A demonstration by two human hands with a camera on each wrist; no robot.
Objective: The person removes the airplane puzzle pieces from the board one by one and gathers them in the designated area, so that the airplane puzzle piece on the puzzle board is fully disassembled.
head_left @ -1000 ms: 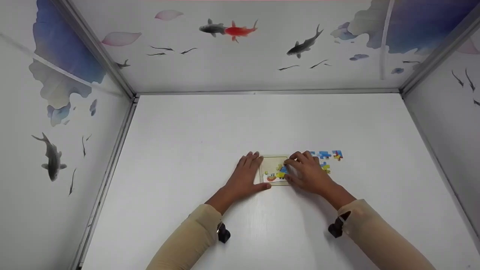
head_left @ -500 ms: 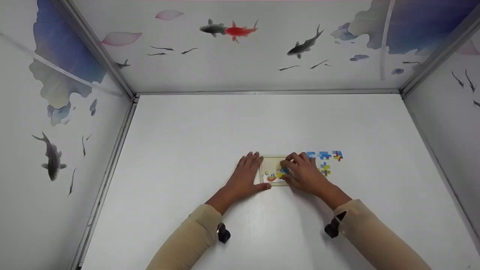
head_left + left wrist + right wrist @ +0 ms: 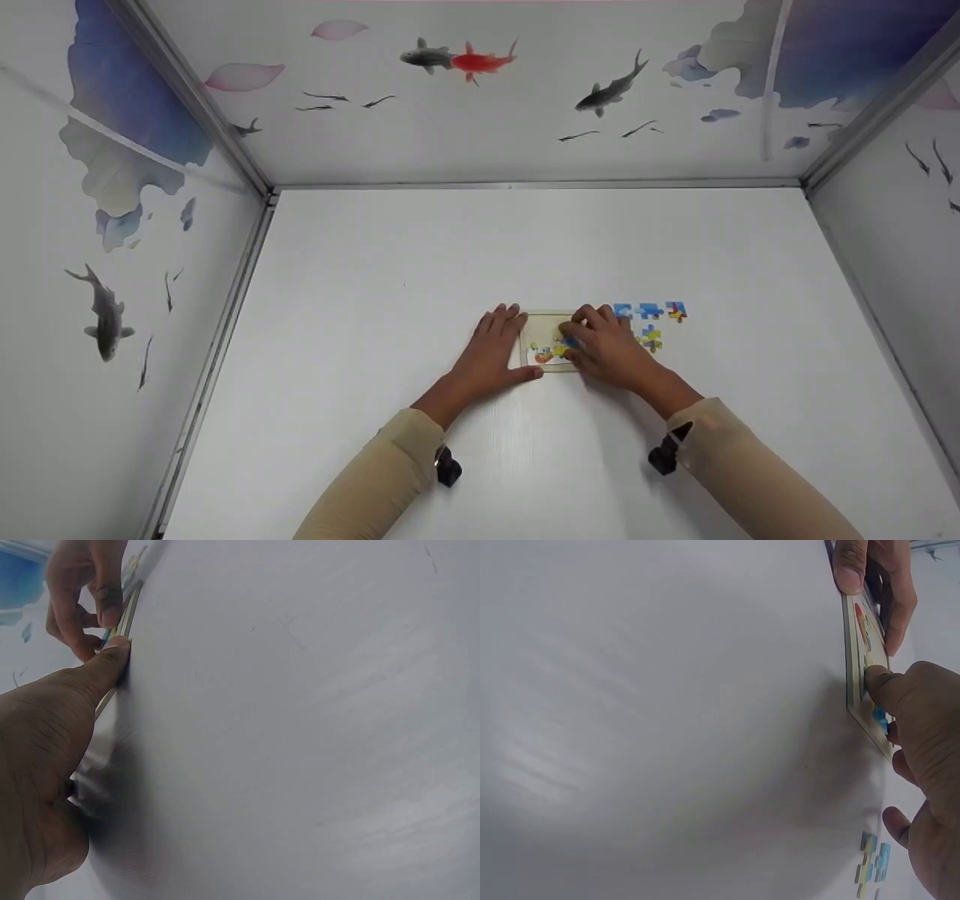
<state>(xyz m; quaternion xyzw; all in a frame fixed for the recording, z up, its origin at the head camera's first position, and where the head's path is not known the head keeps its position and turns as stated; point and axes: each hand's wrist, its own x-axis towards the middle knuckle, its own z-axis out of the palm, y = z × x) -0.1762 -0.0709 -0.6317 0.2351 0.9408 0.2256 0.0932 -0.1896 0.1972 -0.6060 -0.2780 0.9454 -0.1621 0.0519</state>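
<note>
A small light-wood puzzle tray (image 3: 538, 326) lies on the white table, with several joined picture pieces (image 3: 543, 354) along its near side. My left hand (image 3: 487, 349) rests at its left edge, fingers straight, the thumb pressing the near rim. Over the tray's right part, my right hand (image 3: 609, 346) bends its fingers and thumb about a blue and yellow puzzle piece (image 3: 568, 342), mostly covered by the fingers. In the right wrist view, the right thumb (image 3: 881, 682) touches down just inside the tray's rim, and blue shows beside it.
To the right of the tray lie several loose puzzle pieces, among them a blue one (image 3: 649, 310), a blue and red one (image 3: 676, 310) and a yellow-green one (image 3: 651, 338). White panels with painted fish (image 3: 484, 61) enclose the table (image 3: 420, 247).
My right hand has shifted slightly left and inward over the tray, uncovering more of the loose pieces, and then stays almost still. The left hand and the tray have not moved.
</note>
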